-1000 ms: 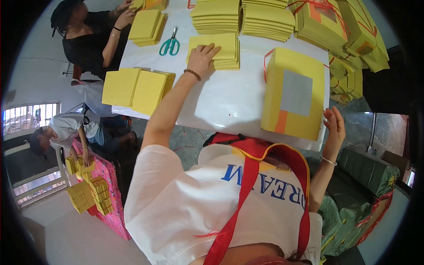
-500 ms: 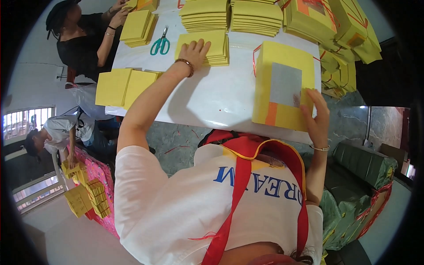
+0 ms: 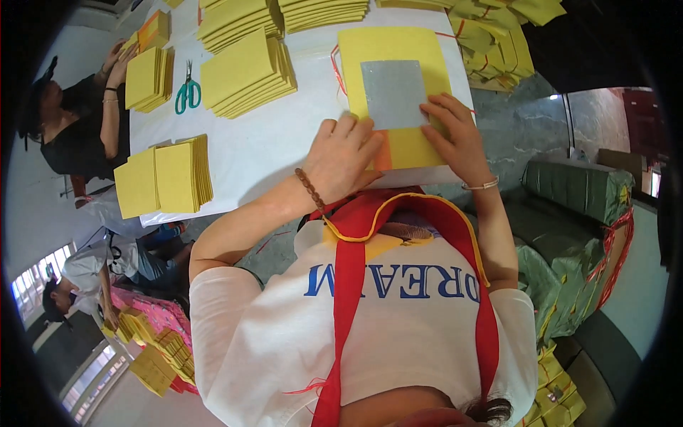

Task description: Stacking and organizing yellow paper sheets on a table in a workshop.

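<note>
A yellow paper stack (image 3: pixel 402 44) lies near the table's front edge, with a grey rectangle (image 3: pixel 393 92) on its top and an orange strip (image 3: pixel 382 146) along its near end. At its near left corner rests my left hand (image 3: pixel 345 153), fingers apart, thumb by the near edge. My right hand (image 3: pixel 457 139) touches the right side with spread fingers. Red string (image 3: pixel 337 67) shows at the stack's left side and again past its right side. To the left lies another pile of folded yellow sheets (image 3: pixel 245 71), with no hand on it.
Scissors with green handles (image 3: pixel 188 96) lie on the white table (image 3: pixel 284 128). More yellow piles (image 3: pixel 185 178) stand left and at the back. A co-worker (image 3: pixel 78 121) handles yellow papers at the left; another person (image 3: pixel 92 270) bends over a pink-covered table. Green wrapped bundles (image 3: pixel 576 206) stand right.
My left hand has left the pile of folded yellow sheets and come right to the paper stack. My right hand stays at the stack's right side. The view has shifted.
</note>
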{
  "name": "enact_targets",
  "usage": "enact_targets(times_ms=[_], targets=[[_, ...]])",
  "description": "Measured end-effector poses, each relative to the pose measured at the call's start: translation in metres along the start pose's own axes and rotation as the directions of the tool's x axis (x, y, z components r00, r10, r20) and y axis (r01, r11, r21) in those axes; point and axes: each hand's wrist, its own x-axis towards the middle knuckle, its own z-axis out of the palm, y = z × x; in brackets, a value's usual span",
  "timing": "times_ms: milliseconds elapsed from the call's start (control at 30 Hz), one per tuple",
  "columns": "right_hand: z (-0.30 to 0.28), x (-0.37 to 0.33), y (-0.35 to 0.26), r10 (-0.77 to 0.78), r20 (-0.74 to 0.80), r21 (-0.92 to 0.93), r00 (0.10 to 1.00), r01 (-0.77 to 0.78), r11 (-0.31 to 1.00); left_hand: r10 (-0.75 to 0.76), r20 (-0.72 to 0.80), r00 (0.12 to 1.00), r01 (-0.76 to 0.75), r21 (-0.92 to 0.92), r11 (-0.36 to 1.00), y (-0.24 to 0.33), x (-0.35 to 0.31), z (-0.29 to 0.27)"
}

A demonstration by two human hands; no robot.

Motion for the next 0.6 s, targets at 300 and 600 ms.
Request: enact_targets(times_ms=[300,600], targets=[[-0.020,-0.002,0.013,0.298,0.244,0.595,0.923,-0.385,0.705,-0.030,0.108,0.994,0.075,-0.442,0.894,-0.025,0.015,-0.002],[-0.021,0.000,0.015,0.295,0.328,0.693,0.897,-0.441,0.571,-0.048,0.222,0.974,0.158,-0.507,0.847,-0.033,0.023,-0.008]])
